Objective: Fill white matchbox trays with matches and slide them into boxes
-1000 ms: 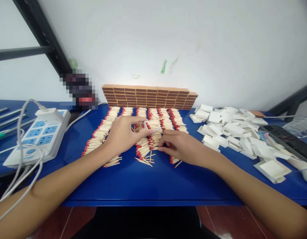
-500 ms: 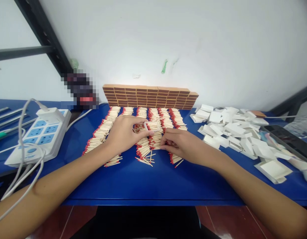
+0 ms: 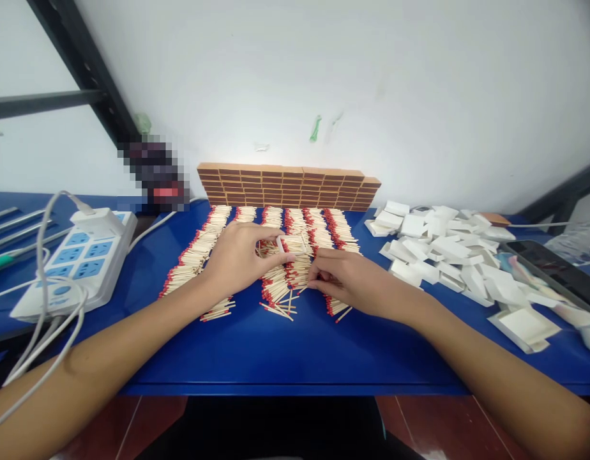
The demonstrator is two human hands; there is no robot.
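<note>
The left hand clamps a white matchbox tray over the match rows on the counter, partly covering its left end. The tray's long axis runs left-right; matches inside point red heads left. The right hand curls just right; whether its half-hidden fingertips grip a match, I cannot tell.

The left hand hides some matches, and the phone is cut off.

The blue table bears matches (red-tipped) and trays.
</note>
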